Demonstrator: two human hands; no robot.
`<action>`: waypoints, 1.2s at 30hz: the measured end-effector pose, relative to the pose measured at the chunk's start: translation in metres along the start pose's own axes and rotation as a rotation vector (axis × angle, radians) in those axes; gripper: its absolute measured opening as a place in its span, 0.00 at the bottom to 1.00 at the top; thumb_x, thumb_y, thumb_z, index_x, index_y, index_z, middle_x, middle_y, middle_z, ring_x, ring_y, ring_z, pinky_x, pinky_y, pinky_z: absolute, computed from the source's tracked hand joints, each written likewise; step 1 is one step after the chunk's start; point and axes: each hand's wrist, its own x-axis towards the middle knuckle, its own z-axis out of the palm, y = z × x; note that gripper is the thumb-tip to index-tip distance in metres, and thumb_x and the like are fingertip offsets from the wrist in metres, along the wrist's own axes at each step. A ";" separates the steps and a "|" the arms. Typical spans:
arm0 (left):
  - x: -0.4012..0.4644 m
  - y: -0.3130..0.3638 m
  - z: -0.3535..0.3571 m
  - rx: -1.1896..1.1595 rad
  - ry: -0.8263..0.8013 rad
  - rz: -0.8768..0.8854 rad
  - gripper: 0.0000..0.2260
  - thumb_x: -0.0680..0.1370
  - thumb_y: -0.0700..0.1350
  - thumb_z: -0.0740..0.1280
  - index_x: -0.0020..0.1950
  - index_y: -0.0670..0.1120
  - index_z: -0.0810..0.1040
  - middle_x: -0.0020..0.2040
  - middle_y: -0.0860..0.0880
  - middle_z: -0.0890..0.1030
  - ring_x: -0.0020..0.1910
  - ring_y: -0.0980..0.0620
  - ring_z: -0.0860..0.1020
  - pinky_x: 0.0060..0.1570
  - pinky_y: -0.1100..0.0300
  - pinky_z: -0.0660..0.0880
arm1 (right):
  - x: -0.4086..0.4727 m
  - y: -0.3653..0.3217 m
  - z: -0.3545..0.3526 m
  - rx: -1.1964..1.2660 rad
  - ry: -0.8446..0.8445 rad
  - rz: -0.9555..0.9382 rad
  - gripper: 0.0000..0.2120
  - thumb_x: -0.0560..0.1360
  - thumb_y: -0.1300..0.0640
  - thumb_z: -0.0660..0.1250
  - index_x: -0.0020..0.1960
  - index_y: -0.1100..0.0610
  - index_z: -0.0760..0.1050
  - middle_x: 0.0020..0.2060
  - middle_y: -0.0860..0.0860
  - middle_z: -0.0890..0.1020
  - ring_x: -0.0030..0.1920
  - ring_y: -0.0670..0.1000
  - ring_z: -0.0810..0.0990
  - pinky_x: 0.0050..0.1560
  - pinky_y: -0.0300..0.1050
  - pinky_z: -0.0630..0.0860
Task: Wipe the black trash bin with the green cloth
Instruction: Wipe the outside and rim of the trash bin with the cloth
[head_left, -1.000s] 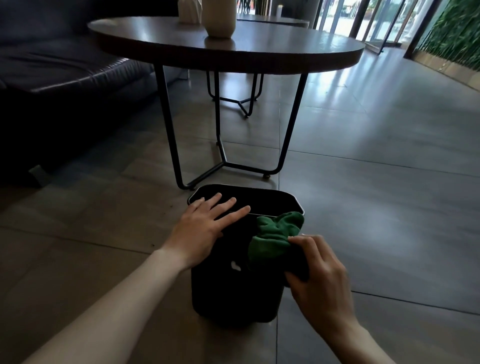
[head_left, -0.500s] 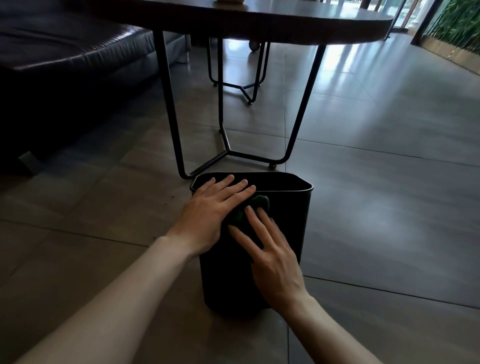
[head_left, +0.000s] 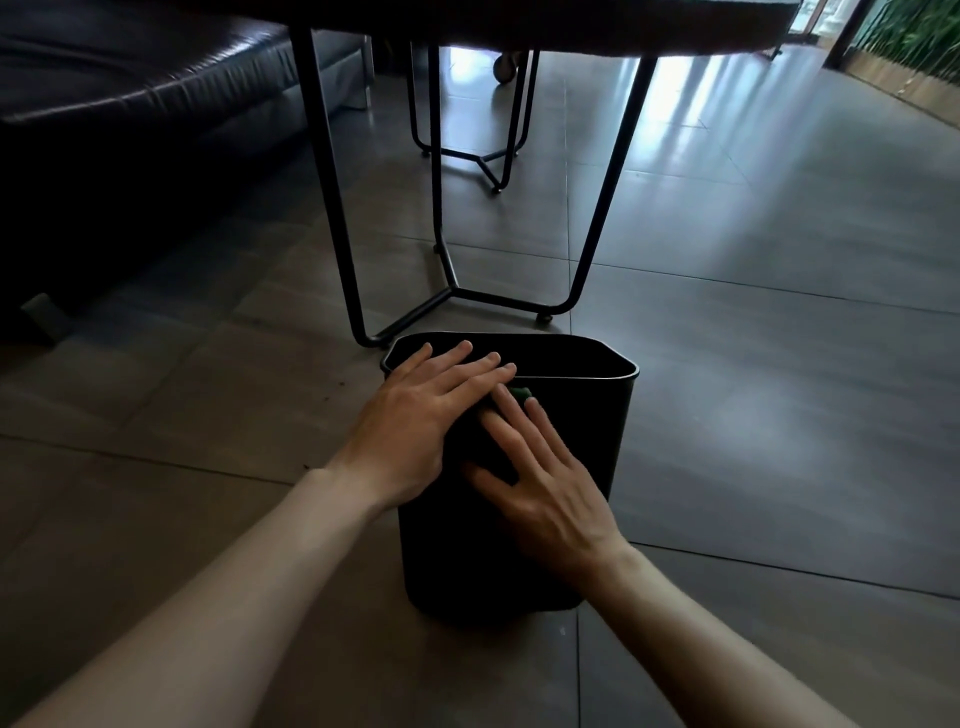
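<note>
The black trash bin stands upright on the tiled floor in front of me. My left hand lies flat on its near wall at the upper left, fingers reaching over the rim and steadying it. My right hand is spread flat on the near wall and presses the green cloth against it. Only a small green tip of the cloth shows past my fingertips, just below the rim; the remainder is hidden under my palm.
A round table's black metal legs stand right behind the bin, its top overhead at the frame's upper edge. A dark leather sofa fills the left. A second table's frame is farther back. Tiled floor extends to the right.
My right hand went from pinching the bunched cloth at the rim to pressing it flat on the near wall. My view has dropped lower and closer. The left hand stayed on the bin.
</note>
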 end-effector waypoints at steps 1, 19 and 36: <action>0.000 0.000 -0.001 0.003 -0.002 0.002 0.34 0.78 0.32 0.63 0.80 0.57 0.63 0.79 0.57 0.65 0.81 0.53 0.58 0.80 0.48 0.53 | -0.002 0.003 0.000 0.019 -0.023 -0.014 0.14 0.83 0.53 0.66 0.68 0.52 0.74 0.80 0.64 0.60 0.83 0.64 0.52 0.81 0.63 0.56; -0.001 0.009 -0.004 -0.020 0.002 -0.024 0.33 0.78 0.32 0.64 0.79 0.57 0.64 0.79 0.58 0.65 0.81 0.54 0.58 0.80 0.49 0.52 | -0.009 0.027 -0.017 0.095 0.105 0.041 0.20 0.85 0.58 0.63 0.77 0.58 0.70 0.81 0.61 0.61 0.82 0.62 0.57 0.80 0.58 0.62; 0.003 0.005 -0.001 -0.049 0.004 -0.048 0.35 0.77 0.32 0.66 0.78 0.58 0.65 0.79 0.58 0.66 0.81 0.55 0.57 0.81 0.49 0.49 | -0.016 0.037 -0.013 0.126 0.108 0.070 0.20 0.85 0.56 0.64 0.76 0.53 0.70 0.80 0.61 0.62 0.82 0.60 0.59 0.79 0.57 0.65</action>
